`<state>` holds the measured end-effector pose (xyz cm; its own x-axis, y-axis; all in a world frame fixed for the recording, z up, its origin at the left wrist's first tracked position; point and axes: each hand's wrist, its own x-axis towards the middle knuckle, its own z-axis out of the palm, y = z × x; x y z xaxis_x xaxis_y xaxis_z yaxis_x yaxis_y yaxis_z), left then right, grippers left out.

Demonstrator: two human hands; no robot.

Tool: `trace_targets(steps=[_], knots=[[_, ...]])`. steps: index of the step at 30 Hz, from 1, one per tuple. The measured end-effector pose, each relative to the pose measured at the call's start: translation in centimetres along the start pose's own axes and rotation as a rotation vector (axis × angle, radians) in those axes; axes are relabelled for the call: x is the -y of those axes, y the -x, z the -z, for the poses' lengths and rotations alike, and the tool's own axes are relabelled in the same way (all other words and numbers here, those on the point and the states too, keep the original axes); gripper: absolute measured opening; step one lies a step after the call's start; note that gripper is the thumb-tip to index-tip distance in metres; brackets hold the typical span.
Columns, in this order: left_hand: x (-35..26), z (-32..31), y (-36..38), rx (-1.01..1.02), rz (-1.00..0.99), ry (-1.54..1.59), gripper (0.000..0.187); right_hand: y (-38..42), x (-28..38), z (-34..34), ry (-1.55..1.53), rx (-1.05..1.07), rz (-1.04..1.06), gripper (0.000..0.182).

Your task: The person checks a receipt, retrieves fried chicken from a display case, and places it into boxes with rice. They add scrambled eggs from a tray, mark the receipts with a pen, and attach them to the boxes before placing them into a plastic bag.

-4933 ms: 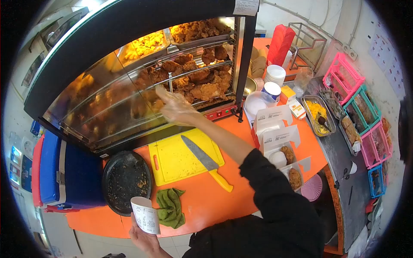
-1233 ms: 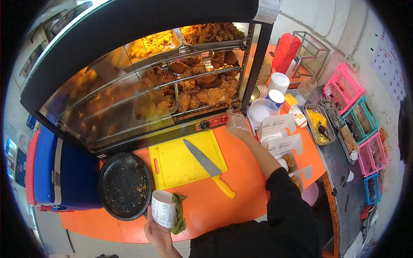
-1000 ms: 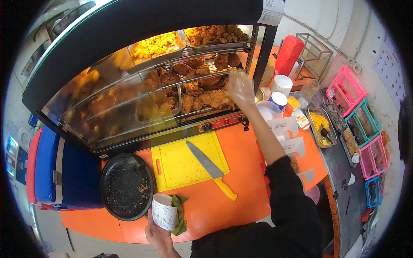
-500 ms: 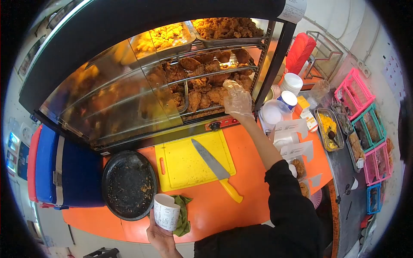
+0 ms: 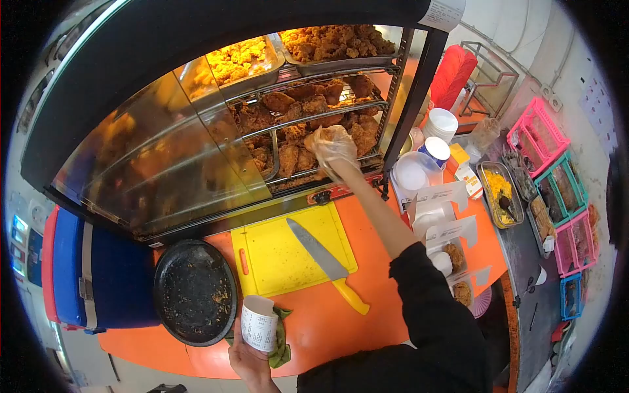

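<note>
Inside the glass warming cabinet, my right hand (image 5: pixel 335 152), in a clear plastic glove, is closed on a piece of fried chicken at the lower rack. More fried chicken (image 5: pixel 363 134) lies around it on the wire racks. My left hand (image 5: pixel 247 359) is wrapped round a curled paper receipt strip (image 5: pixel 259 327) with printed lines, above the counter's near edge. A green cloth (image 5: pixel 282 347) lies just behind the receipt. On a yellow cutting board (image 5: pixel 268 262) rests a knife (image 5: pixel 318 251), its yellow handle reaching past the board onto the orange counter.
A round black tray (image 5: pixel 195 291) sits left of the board, beside a blue cooler box (image 5: pixel 118 275). Open boxes (image 5: pixel 452 232) with food, tubs (image 5: pixel 441 124) and a tray of yellow food (image 5: pixel 499 190) stand at right. The cabinet's dark post (image 5: pixel 414 98) rises right of my right arm.
My right hand has moved left along the lower rack, and its fingers have closed on a chicken piece. My left hand and the receipt have shifted slightly right.
</note>
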<state>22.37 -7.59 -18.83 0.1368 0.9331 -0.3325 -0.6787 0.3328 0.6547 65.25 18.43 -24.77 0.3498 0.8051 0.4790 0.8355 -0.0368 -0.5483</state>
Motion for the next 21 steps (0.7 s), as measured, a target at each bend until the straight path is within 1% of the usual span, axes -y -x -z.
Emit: trace_targets(steps=[3,5,7,9,11,13,14,15,17,19,21], knots=[[0.0,-0.7,-0.2,0.001,0.001,-0.036,0.064,-0.8,6.7,0.6,0.195,0.008,-0.189,0.031],[0.2,-0.7,-0.3,-0.003,0.011,-0.038,0.065,-2.3,9.1,-0.4,0.272,0.03,-0.279,0.035],[0.4,-0.3,-0.2,0.009,0.013,-0.037,0.066,-3.0,10.1,-1.2,0.315,0.074,-0.323,0.039],[0.3,-0.3,-0.1,0.026,0.013,-0.03,0.068,-2.6,10.0,-0.6,0.334,0.112,-0.319,0.043],[0.1,-0.8,-0.2,0.053,0.009,-0.061,0.071,-2.2,9.6,1.4,0.339,0.105,-0.3,0.045],[0.2,-0.2,-0.2,0.034,0.015,-0.071,0.072,-1.4,8.1,3.4,0.626,-0.092,-0.153,0.05],[0.1,0.1,-0.3,0.018,0.022,-0.081,0.073,-1.7,7.2,4.4,0.705,-0.133,-0.115,0.049],[0.1,0.3,-0.4,0.027,0.028,-0.084,0.073,-2.4,6.4,5.0,0.741,-0.113,-0.117,0.049],[0.2,0.5,-0.8,0.002,0.014,-0.09,0.074,-4.2,5.3,5.9,0.751,0.035,-0.183,0.047],[0.1,0.9,-1.2,0.029,0.005,-0.125,0.075,-5.4,5.0,6.5,0.725,0.158,-0.27,0.046],[0.0,1.1,-1.4,0.044,-0.006,-0.161,0.075,-7.0,4.2,6.1,0.658,0.232,-0.373,0.045]])
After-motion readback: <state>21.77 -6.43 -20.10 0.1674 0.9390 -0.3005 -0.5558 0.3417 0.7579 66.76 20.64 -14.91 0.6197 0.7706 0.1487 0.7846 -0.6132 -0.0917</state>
